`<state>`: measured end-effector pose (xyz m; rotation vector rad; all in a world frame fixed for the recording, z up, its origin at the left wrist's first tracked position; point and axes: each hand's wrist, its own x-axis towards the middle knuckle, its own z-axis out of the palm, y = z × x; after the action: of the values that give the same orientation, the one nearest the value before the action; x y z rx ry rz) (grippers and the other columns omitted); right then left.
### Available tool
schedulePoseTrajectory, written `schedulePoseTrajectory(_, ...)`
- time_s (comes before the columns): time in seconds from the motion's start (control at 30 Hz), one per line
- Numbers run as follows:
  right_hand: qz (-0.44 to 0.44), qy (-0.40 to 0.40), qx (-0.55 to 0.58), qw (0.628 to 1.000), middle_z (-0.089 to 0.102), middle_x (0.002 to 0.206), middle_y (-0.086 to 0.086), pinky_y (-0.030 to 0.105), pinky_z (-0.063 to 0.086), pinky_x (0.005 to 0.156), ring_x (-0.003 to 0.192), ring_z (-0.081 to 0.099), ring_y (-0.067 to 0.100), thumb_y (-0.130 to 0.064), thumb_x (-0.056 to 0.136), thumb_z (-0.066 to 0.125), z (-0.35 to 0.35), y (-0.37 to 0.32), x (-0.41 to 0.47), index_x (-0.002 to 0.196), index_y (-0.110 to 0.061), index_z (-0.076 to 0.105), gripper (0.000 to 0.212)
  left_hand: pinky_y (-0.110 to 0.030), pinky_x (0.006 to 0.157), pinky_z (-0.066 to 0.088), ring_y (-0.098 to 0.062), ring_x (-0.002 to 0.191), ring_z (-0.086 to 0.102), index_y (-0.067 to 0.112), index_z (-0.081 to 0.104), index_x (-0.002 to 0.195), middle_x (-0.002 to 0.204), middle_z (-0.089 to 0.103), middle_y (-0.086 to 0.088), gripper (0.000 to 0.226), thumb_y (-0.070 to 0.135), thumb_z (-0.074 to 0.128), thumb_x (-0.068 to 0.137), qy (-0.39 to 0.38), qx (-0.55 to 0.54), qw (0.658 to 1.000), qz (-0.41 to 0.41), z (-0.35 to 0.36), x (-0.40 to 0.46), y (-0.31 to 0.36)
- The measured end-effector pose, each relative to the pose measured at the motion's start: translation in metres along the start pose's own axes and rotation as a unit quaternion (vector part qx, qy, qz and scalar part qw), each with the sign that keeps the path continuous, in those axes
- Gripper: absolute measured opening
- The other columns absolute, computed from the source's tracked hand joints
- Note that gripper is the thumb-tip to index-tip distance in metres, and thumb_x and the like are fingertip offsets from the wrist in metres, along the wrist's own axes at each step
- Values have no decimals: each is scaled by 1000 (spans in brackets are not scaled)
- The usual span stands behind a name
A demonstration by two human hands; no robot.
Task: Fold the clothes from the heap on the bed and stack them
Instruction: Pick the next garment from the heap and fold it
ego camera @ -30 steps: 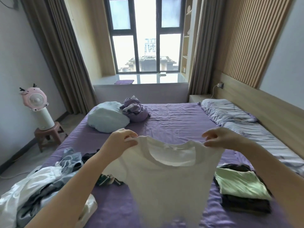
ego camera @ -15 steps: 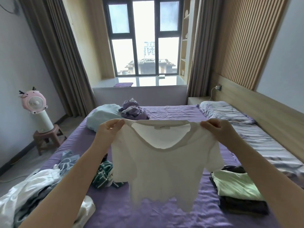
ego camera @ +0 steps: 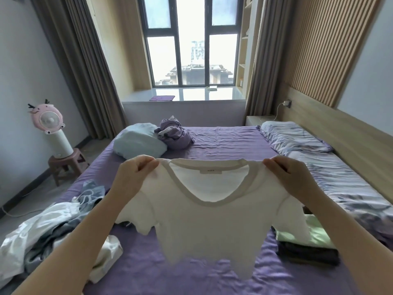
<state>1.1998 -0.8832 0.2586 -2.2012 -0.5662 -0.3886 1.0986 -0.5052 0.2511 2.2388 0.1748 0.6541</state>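
Hanging white T-shirt (ego camera: 208, 226) hiding folded stack (ego camera: 308, 250), hem blurred

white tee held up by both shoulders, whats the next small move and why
Probably lower the white tee flat onto the bare purple sheet ahead. The left hand and right hand pinch its shoulders, so it hangs spread in the air, unfolded, and folding needs a surface.

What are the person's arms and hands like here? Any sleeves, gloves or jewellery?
Both forearms are bare as far as the frame shows, with no sleeves in view. The left hand and the right hand wear no gloves, and no rings, watch or bracelets are visible.
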Motion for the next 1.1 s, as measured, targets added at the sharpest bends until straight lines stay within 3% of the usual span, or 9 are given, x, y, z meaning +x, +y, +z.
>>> schedulePoseTrajectory(0.2,12,-79,46,996,46,52,-11,19,30,52,51,39,4,-31,92,58,-9,9,-8,65,-13,59,32,-14,69,42,1,69,56,29,68,83,72,66,15,13,29,60,93,-54,83,995,19,-13,-20,17)
schedulePoseTrajectory(0.33,24,-120,84,989,44,52,-12,21,27,49,51,37,4,-31,92,57,-15,10,0,63,-12,55,35,-7,56,40,5,59,52,25,72,78,63,64,11,14,26,64,89,-119,74,990,-14,-33,-15,41)
schedulePoseTrajectory(0.43,63,-189,168,965,40,56,-4,23,29,47,53,37,11,-29,92,58,-10,13,8,65,-2,47,40,-7,57,38,3,59,49,27,71,77,61,61,14,15,28,64,89,-201,117,971,-45,-36,-5,43)
schedulePoseTrajectory(0.53,137,-244,191,941,40,63,10,29,28,53,57,38,18,-29,91,60,20,28,7,70,6,51,42,-11,59,39,1,62,51,24,70,79,66,62,14,12,28,66,89,-222,145,961,-80,-11,-3,16)
schedulePoseTrajectory(0.67,193,-295,98,930,46,62,3,30,28,54,58,40,14,-29,93,59,89,67,-14,70,-8,58,31,-16,59,37,-12,67,51,15,69,85,70,58,5,11,25,65,90,-218,150,956,-129,49,-25,-54)
schedulePoseTrajectory(0.8,246,-344,36,906,54,75,2,29,33,60,69,44,14,-18,94,55,159,117,-43,84,-7,63,17,-12,58,34,-13,70,50,18,68,88,70,56,9,9,24,63,92,-224,125,948,-187,106,-61,-123)
schedulePoseTrajectory(0.93,284,-338,-22,897,59,83,1,24,32,58,76,50,15,-17,94,54,215,150,-72,88,-13,61,10,-21,65,35,-10,72,53,16,72,91,73,62,9,11,24,65,90,-178,99,951,-233,147,-84,-177)
schedulePoseTrajectory(1.1,310,-218,-47,924,63,82,4,31,31,65,83,58,27,-14,96,50,263,175,-88,89,-11,60,12,-28,74,44,-17,85,63,16,73,93,89,71,2,13,25,64,91,-130,89,952,-264,182,-81,-234)
